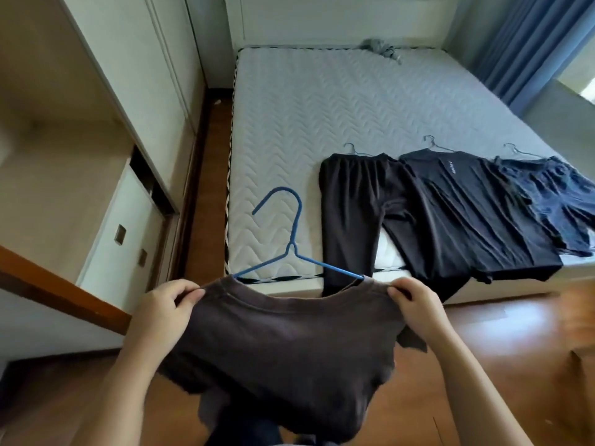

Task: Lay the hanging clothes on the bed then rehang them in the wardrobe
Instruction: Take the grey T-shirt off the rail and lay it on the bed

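Hands hold a brown T-shirt (283,342) by its shoulders: the left hand (164,312) pinches the left shoulder seam between thumb and curled fingers, and the right hand (415,309) pinches the right one the same way. The shirt hangs above the wooden floor (499,333), just off the near edge of the bed (322,107), near its left corner. A blue hanger (294,239) sits inside the collar with its hook pointing towards the bed. Three garments on thin wire hangers lie along the near edge – black trousers (351,204), a black T-shirt (467,214) and navy shorts (553,194) at the right corner – with the trouser legs draping over the edge. The wardrobe (135,59) stands along the bed's left side.
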